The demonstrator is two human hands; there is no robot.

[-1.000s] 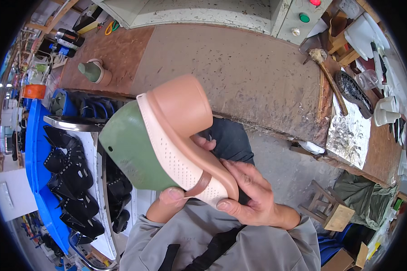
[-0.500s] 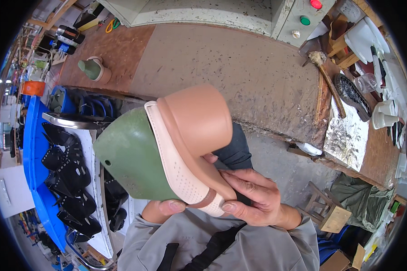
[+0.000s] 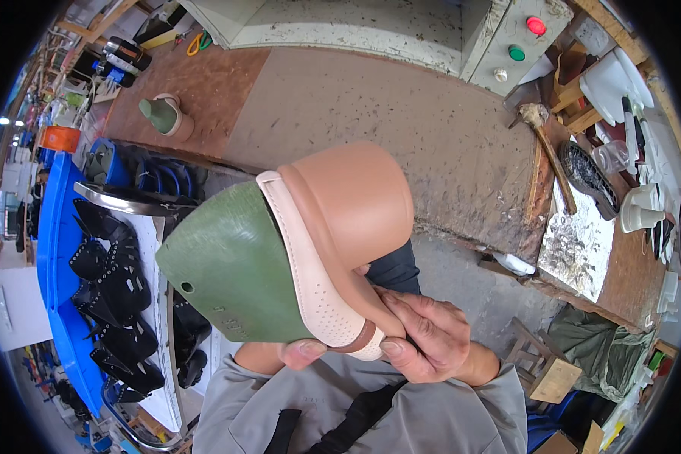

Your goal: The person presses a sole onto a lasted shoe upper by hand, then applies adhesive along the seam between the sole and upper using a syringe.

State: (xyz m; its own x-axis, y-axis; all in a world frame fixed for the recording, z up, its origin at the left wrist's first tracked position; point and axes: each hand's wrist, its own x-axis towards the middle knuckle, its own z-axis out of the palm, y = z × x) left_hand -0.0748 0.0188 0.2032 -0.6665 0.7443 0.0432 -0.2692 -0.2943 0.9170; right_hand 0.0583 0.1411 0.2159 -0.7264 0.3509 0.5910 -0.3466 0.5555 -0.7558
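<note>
A heeled shoe, with a tan heel and sole [image 3: 348, 204] and a pale pink perforated upper [image 3: 327, 309], sits on a green shoe last [image 3: 238, 265]. It is held tilted on its side, heel away from me, over my lap. My left hand [image 3: 304, 352] grips it from beneath, its thumb against the lower edge of the last; most of its fingers are hidden behind the shoe. At the toe end, my right hand [image 3: 427, 333] is closed on the sole and upper, thumb on the upper near a brown strap [image 3: 356, 337] and fingers on the sole's edge.
Ahead is a worn workbench [image 3: 325, 106] below a metal housing with red and green buttons [image 3: 516, 53]. Another shoe on a last [image 3: 166, 117] stands at its left. A hammer [image 3: 548, 147] and black sole [image 3: 589, 178] lie right. Black shoe uppers [image 3: 113, 303] fill a rack at left.
The shoe on its last has shifted slightly to the right in the view, and both hands keep their hold. My right fingers are bent closer along the sole's edge at the toe.
</note>
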